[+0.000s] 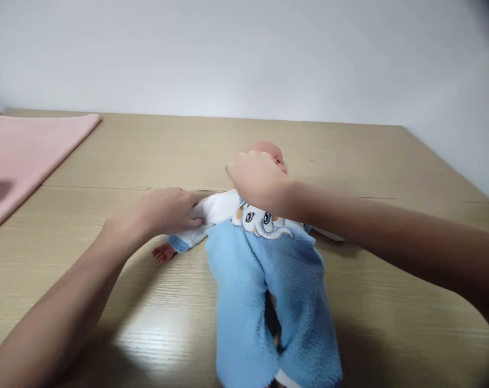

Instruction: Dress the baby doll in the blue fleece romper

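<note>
Your left hand (167, 209) pinches the doll's (264, 153) white sleeve (206, 215); your right hand (255, 178) grasps its romper (268, 280) collar.

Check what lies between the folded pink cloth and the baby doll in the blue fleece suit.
In the head view, bare wooden table and the left hand, gripping the doll's white sleeve; pink cloth lies far left.

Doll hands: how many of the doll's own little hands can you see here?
1. The doll's hand pokes out of the white sleeve on the table, just below the person's left hand. The other is hidden behind the person's right arm.
</note>
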Motion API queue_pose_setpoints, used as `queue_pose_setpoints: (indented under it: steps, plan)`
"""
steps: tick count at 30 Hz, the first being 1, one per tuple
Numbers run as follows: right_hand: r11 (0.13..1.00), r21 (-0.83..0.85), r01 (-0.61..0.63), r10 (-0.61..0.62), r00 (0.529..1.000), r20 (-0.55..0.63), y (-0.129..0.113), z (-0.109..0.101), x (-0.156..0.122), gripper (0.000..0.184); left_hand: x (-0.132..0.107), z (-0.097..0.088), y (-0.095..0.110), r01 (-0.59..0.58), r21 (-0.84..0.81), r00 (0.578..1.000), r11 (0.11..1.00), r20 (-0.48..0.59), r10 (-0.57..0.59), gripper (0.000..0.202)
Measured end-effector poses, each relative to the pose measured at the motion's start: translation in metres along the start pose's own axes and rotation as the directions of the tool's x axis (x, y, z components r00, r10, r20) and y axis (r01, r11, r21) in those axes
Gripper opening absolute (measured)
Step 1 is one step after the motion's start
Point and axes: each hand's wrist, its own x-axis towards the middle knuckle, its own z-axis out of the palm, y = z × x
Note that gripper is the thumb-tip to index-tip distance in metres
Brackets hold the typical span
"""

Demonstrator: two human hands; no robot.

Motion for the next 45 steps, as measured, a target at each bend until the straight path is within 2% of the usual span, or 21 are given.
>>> queue_pose_setpoints:
  steps: [3, 5, 7, 9, 11, 13, 16, 19, 22, 23, 25, 28, 30, 32, 35, 37, 39, 41, 43, 45]
  plan:
    - [0.995, -0.099, 0.018, -0.019, 1.000, -0.007, 0.013, -0.012, -0.028, 0.015, 0.003, -0.002, 0.000, 0.054, -0.039, 0.998, 0.998, 0.041, -0.052, 0.043]
    - [0.996, -0.018, 0.086, -0.087, 0.991, -0.103, 0.030, -0.013, -0.052, 0.021, 0.004, -0.001, -0.001, 0.059, -0.045, 0.997, 0.997, 0.062, -0.056, 0.057]
    - [0.990, 0.095, 0.102, -0.080, 0.975, -0.209, 0.054, -0.007, -0.079, 0.024, 0.006, 0.000, -0.003, 0.041, -0.020, 0.998, 0.999, 0.058, -0.040, 0.069]
    - [0.974, 0.197, 0.116, -0.070, 0.971, -0.229, 0.080, 0.005, -0.107, 0.026, 0.009, 0.001, -0.005, 0.038, 0.028, 0.998, 0.999, 0.039, -0.039, 0.076]
    - [0.965, 0.245, 0.096, -0.040, 0.973, -0.226, 0.105, 0.018, -0.134, 0.029, 0.011, 0.001, -0.008, 0.043, 0.070, 0.999, 0.997, 0.000, -0.043, 0.075]
    - [0.975, 0.219, 0.048, 0.015, 0.960, -0.280, 0.126, 0.031, -0.161, 0.029, 0.012, 0.001, -0.009, 0.041, 0.088, 0.997, 0.995, -0.063, -0.036, 0.069]
    - [0.996, 0.087, -0.008, 0.041, 0.921, -0.387, 0.150, 0.050, -0.193, 0.031, 0.007, 0.002, -0.003, -0.023, 0.092, 0.965, 0.995, -0.258, 0.046, 0.058]
    - [0.997, 0.067, -0.032, 0.060, 0.881, -0.470, 0.169, 0.067, -0.212, 0.043, -0.004, 0.000, 0.025, -0.152, 0.071, 0.859, 0.986, -0.484, 0.167, 0.047]
    - [0.987, 0.158, -0.041, 0.110, 0.881, -0.460, 0.186, 0.077, -0.219, 0.057, -0.010, -0.006, 0.077, -0.323, 0.021, 0.778, 0.946, -0.563, 0.278, 0.044]
    - [0.983, 0.178, -0.050, 0.125, 0.889, -0.440, 0.191, 0.079, -0.221, 0.060, -0.009, -0.008, 0.095, -0.373, 0.017, 0.763, 0.928, -0.563, 0.317, 0.042]
    - [0.981, 0.190, -0.044, 0.117, 0.912, -0.392, 0.203, 0.078, -0.224, 0.064, -0.001, -0.009, 0.129, -0.441, 0.075, 0.747, 0.895, -0.522, 0.412, 0.040]
    - [0.976, 0.216, 0.018, 0.049, 0.952, -0.302, 0.223, 0.068, -0.233, 0.070, 0.022, -0.005, 0.160, -0.469, 0.219, 0.769, 0.855, -0.375, 0.518, 0.037]
    - [0.960, 0.277, 0.027, 0.037, 0.973, -0.226, 0.236, 0.060, -0.242, 0.065, 0.037, -0.002, 0.169, -0.480, 0.304, 0.764, 0.823, -0.315, 0.563, 0.031]
    - [0.937, 0.350, 0.008, 0.062, 0.980, -0.189, 0.243, 0.052, -0.251, 0.051, 0.047, 0.001, 0.172, -0.505, 0.355, 0.750, 0.787, -0.270, 0.603, 0.025]
    - [0.861, 0.508, 0.037, 0.114, 0.958, -0.263, 0.241, 0.043, -0.258, 0.038, 0.054, 0.006, 0.172, -0.542, 0.383, 0.716, 0.748, -0.255, 0.650, 0.022]
    - [0.778, 0.622, 0.087, 0.152, 0.935, -0.321, 0.233, 0.040, -0.256, 0.041, 0.057, 0.010, 0.171, -0.560, 0.395, 0.681, 0.729, -0.283, 0.676, 0.021]
    - [0.714, 0.686, 0.141, 0.179, 0.910, -0.373, 0.223, 0.036, -0.247, 0.041, 0.060, 0.013, 0.170, -0.614, 0.388, 0.623, 0.687, -0.296, 0.724, 0.019]
    - [0.685, 0.701, 0.198, 0.189, 0.881, -0.434, 0.214, 0.030, -0.234, 0.039, 0.062, 0.015, 0.169, -0.701, 0.368, 0.540, 0.611, -0.286, 0.791, 0.016]
    - [0.675, 0.692, 0.257, 0.186, 0.848, -0.496, 0.207, 0.019, -0.216, 0.038, 0.064, 0.015, 0.168, -0.770, 0.372, 0.440, 0.518, -0.277, 0.854, 0.011]
    - [0.671, 0.684, 0.286, 0.182, 0.831, -0.526, 0.200, 0.007, -0.197, 0.038, 0.064, 0.015, 0.167, -0.787, 0.436, 0.339, 0.437, -0.286, 0.896, 0.013]
